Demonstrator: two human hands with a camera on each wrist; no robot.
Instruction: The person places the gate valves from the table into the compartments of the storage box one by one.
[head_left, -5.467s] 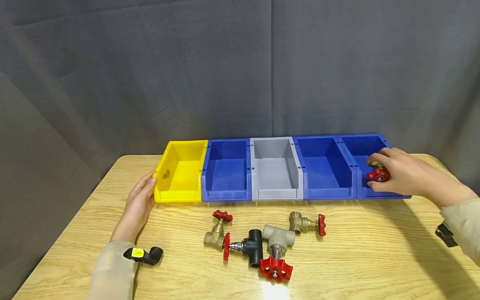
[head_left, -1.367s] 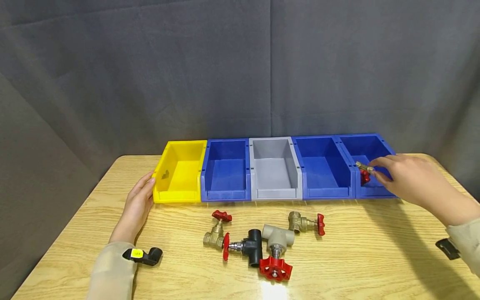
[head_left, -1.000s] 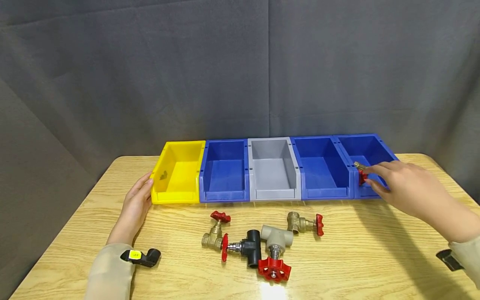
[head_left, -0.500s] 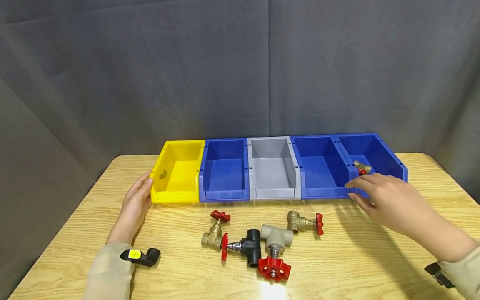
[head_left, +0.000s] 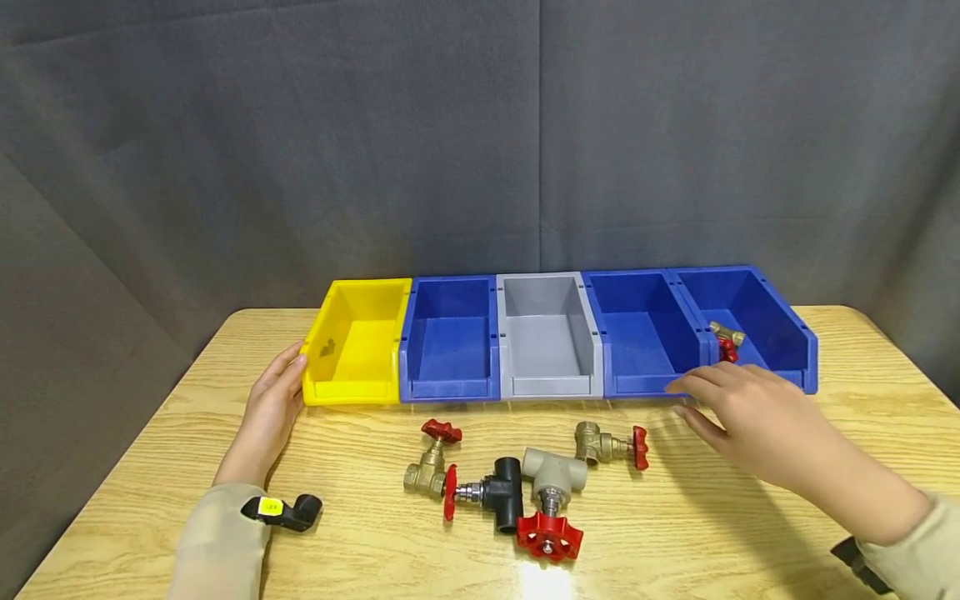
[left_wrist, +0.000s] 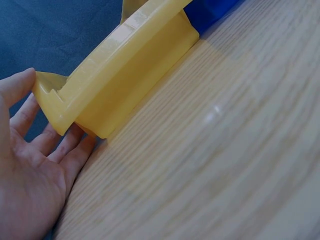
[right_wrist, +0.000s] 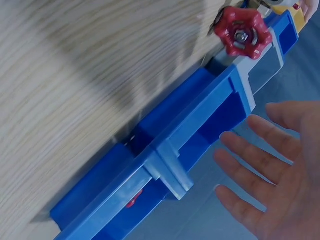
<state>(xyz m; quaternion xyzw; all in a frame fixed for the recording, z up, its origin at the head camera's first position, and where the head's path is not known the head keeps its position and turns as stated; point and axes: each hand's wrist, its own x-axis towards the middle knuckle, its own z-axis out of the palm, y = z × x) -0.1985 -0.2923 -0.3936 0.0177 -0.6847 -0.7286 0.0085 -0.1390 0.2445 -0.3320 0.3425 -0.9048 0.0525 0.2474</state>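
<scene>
In the head view my left hand [head_left: 272,408] rests against the left wall of the yellow bin [head_left: 318,367]. The left wrist view shows the thumb touching that bin's front corner, with fairly straight fingers along its side. My right hand [head_left: 757,421] hovers in front of the far-right blue bin [head_left: 806,358], holding nothing. Its fingers are spread in the right wrist view. Inside that bin lies a brass valve [head_left: 725,335] with a red handwheel, partly hidden by the hand. The nearest valve on the table is another brass one [head_left: 600,444], left of my right hand.
Between the end bins stand a blue bin [head_left: 450,388], a grey bin [head_left: 551,385] and another blue bin [head_left: 648,383]. On the wooden table [head_left: 360,533] lie a brass valve [head_left: 431,467], a black valve [head_left: 506,496] and a grey valve [head_left: 553,475], all with red handwheels.
My right hand has let go of the brass valve in the far-right bin and moved back out, toward the front and left. The left hand stays at the yellow bin.
</scene>
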